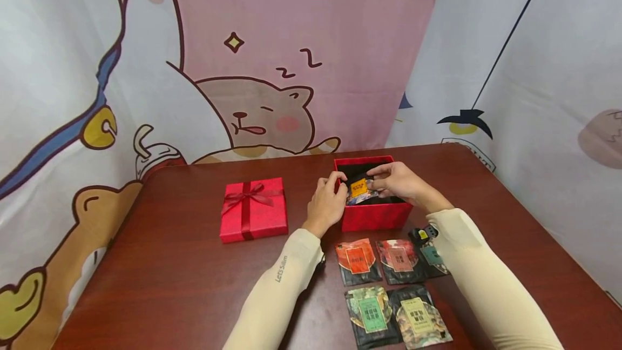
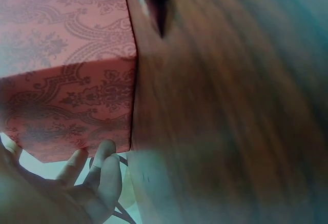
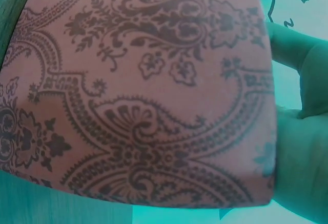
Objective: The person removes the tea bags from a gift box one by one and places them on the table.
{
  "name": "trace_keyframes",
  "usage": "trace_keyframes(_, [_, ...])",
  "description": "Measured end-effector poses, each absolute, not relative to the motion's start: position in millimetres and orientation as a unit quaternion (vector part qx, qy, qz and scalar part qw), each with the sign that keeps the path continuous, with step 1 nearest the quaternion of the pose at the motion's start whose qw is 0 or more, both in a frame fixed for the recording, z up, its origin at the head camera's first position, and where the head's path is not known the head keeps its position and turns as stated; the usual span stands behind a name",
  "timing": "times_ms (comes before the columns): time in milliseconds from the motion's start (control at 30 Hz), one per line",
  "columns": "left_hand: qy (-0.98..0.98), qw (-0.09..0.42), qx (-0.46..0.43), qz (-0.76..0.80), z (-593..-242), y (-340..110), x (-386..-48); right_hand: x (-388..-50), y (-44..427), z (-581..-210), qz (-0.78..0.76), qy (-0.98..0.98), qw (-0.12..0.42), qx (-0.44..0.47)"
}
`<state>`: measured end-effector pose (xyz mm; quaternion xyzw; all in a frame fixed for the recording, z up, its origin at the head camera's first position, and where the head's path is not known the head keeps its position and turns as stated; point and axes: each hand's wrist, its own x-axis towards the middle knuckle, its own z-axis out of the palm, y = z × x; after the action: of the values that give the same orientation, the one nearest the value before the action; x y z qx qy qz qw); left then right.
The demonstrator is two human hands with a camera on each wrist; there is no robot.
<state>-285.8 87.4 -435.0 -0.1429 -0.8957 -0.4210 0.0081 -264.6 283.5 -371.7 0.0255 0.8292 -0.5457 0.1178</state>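
Note:
A red patterned gift box [image 1: 376,216] stands lidless on the table, its dark inside showing. My left hand [image 1: 328,202] holds its left wall near the rim; in the left wrist view, fingers [image 2: 106,170] lie against the outer side. Reaching over the rim, my right hand [image 1: 396,181] pinches the right edge of a sachet with an orange label [image 1: 359,186] at the box opening. The box wall hides my right fingertips in the right wrist view, where only part of the hand [image 3: 302,116] shows.
The red lid [image 1: 267,217] with a ribbon bow lies left of the box. In front are an orange sachet [image 1: 357,261], a red one [image 1: 396,260], a teal one [image 1: 434,255] partly under my right forearm, a green one [image 1: 370,312] and a pale yellow one [image 1: 418,315].

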Motion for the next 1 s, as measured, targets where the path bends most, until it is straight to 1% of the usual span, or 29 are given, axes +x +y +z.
trace_keyframes(367, [-0.898, 0.012, -0.143, -0.416, -436, 88, -287, -259, 286, -371, -0.591, 0.796, 0.127, 0.027])
trace_keyframes(1000, [-0.896, 0.014, -0.147, -0.419, -438, 87, -287, -246, 290, -367, -0.611, 0.781, 0.127, 0.027])
